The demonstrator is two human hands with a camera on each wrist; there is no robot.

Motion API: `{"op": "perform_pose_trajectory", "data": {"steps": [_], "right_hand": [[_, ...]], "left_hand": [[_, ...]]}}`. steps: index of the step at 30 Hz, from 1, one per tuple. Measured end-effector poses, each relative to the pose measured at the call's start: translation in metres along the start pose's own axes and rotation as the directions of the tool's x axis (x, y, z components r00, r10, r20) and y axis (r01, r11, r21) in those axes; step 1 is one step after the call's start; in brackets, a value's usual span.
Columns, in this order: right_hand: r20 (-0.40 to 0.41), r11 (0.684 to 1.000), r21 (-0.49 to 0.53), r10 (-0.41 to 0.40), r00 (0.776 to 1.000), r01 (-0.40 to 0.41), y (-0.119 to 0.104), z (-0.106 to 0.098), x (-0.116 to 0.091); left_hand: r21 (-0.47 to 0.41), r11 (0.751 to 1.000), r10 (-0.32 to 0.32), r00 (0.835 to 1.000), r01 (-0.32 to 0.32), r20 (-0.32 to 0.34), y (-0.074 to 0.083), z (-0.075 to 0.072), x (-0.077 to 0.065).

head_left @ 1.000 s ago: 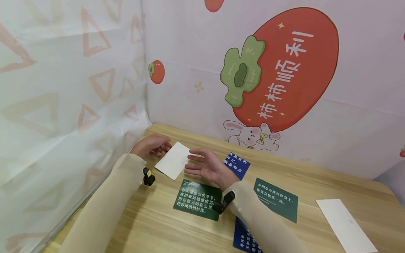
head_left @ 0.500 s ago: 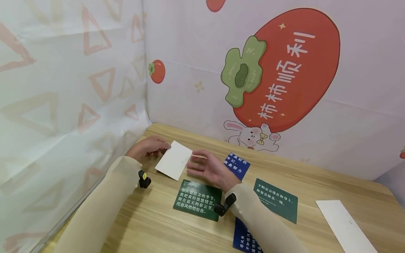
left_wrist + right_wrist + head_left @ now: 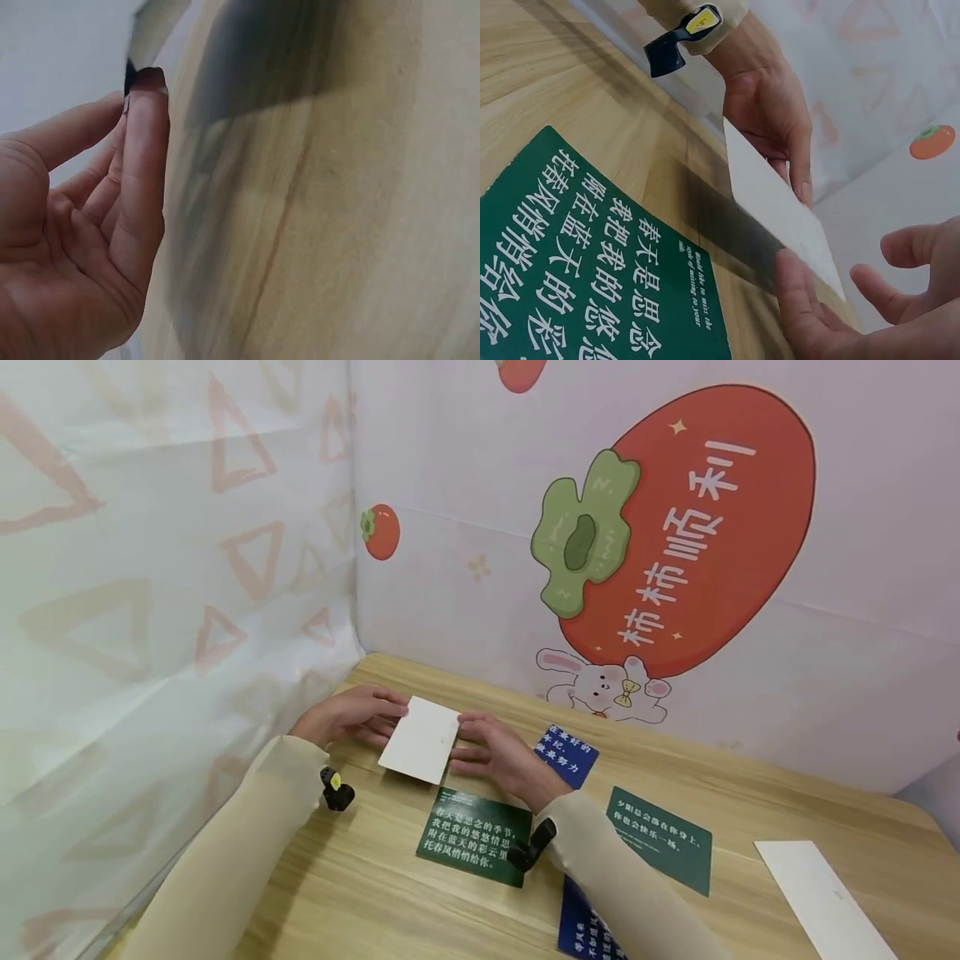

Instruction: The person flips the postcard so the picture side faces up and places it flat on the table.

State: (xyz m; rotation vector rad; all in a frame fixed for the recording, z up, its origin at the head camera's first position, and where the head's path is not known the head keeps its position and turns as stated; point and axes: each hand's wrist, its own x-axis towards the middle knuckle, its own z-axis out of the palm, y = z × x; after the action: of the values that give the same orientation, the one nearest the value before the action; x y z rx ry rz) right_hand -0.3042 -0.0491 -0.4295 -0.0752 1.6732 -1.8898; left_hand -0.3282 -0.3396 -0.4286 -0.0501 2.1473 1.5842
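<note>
A white card (image 3: 422, 741) is held above the wooden table, blank face up. My left hand (image 3: 358, 712) pinches its left edge between thumb and fingertips; the left wrist view shows that grip, with the card (image 3: 157, 34) nearly edge-on and its shadow on the wood. At the opposite edge is my right hand (image 3: 504, 760), fingers loosely bent. In the right wrist view one fingertip of this right hand (image 3: 900, 315) meets the card's edge, while other fingers stay apart from it. Just below the white card lies a green card (image 3: 474, 839) with white printed text.
Under and beyond the right forearm lie a blue card (image 3: 566, 758), a second green card (image 3: 663, 843) and another blue card (image 3: 588, 935), partly covered by the sleeve. A white card (image 3: 821, 893) lies at the right. Printed cloth walls border the table's back and left.
The white card has risen off the table and turned slightly. My left hand has taken hold of its left edge, and my right hand has come to its right edge.
</note>
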Motion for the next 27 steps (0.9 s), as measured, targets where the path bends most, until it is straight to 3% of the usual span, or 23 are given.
{"op": "perform_pose_trajectory", "data": {"steps": [18, 27], "right_hand": [[0.006, 1.0, -0.006, 0.009, 1.0, -0.009, 0.003, -0.0022, 0.0025], [0.011, 1.0, -0.007, 0.008, 1.0, -0.008, 0.0043, -0.0062, 0.0029]], "left_hand": [[-0.097, 0.995, 0.016, 0.995, -0.006, 0.097, -0.002, -0.0011, -0.0025], [-0.09, 0.991, 0.113, 0.976, -0.098, 0.187, -0.0083, -0.0072, -0.0091]]}}
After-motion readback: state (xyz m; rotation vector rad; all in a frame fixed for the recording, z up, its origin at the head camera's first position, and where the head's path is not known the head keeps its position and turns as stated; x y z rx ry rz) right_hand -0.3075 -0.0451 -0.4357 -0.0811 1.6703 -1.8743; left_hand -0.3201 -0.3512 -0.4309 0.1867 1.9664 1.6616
